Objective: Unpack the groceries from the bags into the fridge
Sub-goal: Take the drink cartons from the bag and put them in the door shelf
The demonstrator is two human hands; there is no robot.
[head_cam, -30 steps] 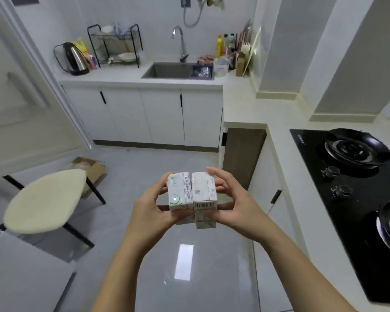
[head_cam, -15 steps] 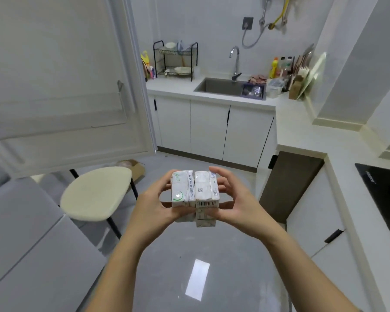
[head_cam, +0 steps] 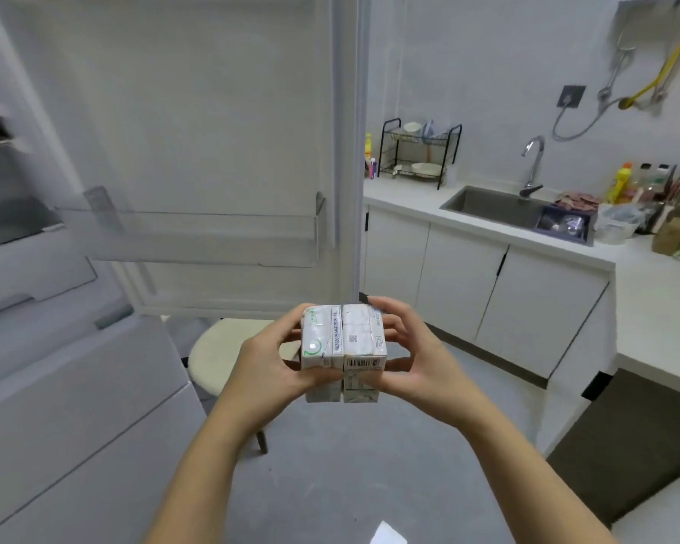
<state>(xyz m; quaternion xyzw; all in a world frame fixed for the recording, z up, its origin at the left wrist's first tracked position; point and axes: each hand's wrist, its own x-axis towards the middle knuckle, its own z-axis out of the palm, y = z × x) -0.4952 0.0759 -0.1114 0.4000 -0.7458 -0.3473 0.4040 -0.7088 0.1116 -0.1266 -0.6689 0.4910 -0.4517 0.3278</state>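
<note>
Swinging round, the view is now meeting the fridge door (head_cam: pixel 181 111) while left hand (head_cam: pixel 269 373) and right hand (head_cam: pixel 421 361), fingers curled, are gripping the cartons (head_cam: pixel 342 345) before it (probably light, stiff, loose: squeeze outer sides).

A pale white wall (head_cam: pixel 487 64) rose behind an L-shaped white countertop (head_cam: pixel 405 195), which ran along the far side and turned down the right. Under it stood flat white cabinet doors with slim dark handles (head_cam: pixel 458 286). A rectangular stainless steel sink (head_cam: pixel 491 204) was set into the counter beneath a curved chrome tap (head_cam: pixel 532 162), and a black wire dish rack (head_cam: pixel 421 151) stood on the counter to its left. A grey wall socket (head_cam: pixel 572 97) sat above the tap. A round cream-seated stool (head_cam: pixel 220 355) stood on the glossy grey floor (head_cam: pixel 330 488), where a bright patch of reflected light (head_cam: pixel 387 536) showed.
</note>
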